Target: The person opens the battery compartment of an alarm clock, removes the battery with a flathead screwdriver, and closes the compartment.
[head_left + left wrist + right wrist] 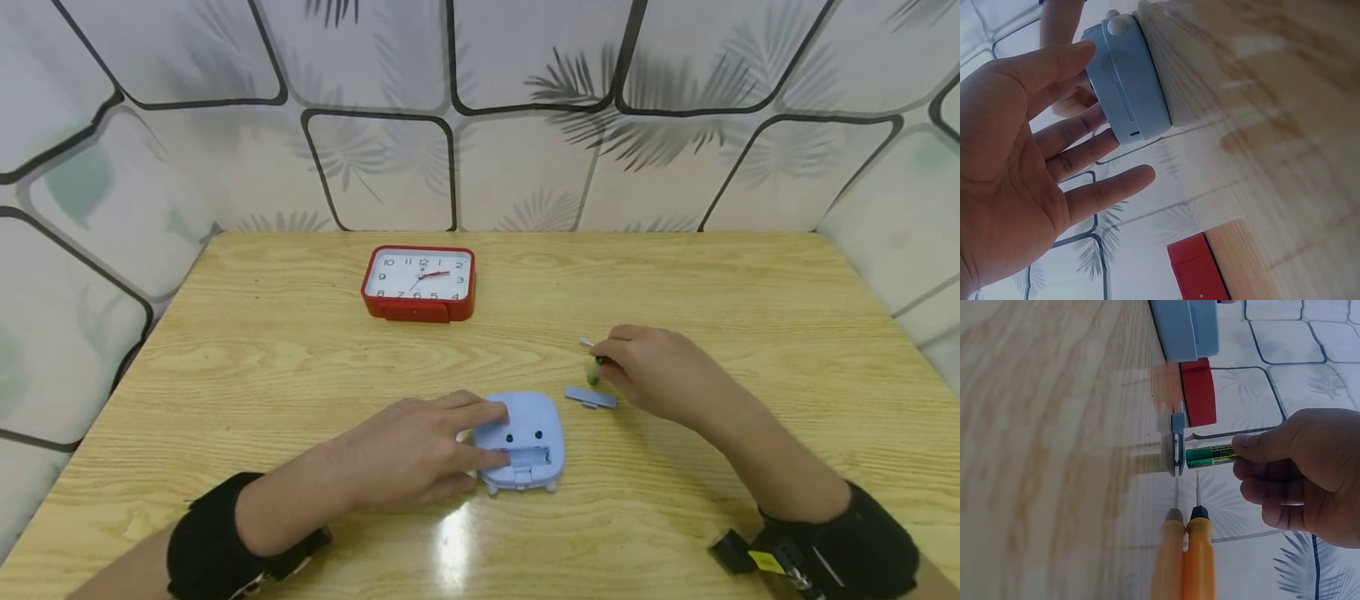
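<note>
A light-blue rounded-square device with small round feet lies flat on the table, its two black knobs and uncovered battery compartment facing up. My left hand rests extended fingers on its left side, one fingertip at the compartment. In the left wrist view, the thumb lies along the device's edge. Right of the device, my right hand pinches a green battery between thumb and fingers, just above the table. Close under it lies a small blue battery cover.
An orange-handled screwdriver lies near the right hand, mostly hidden by it in the head view. A red clock with a white dial stands farther back. A patterned wall rises behind the wooden table.
</note>
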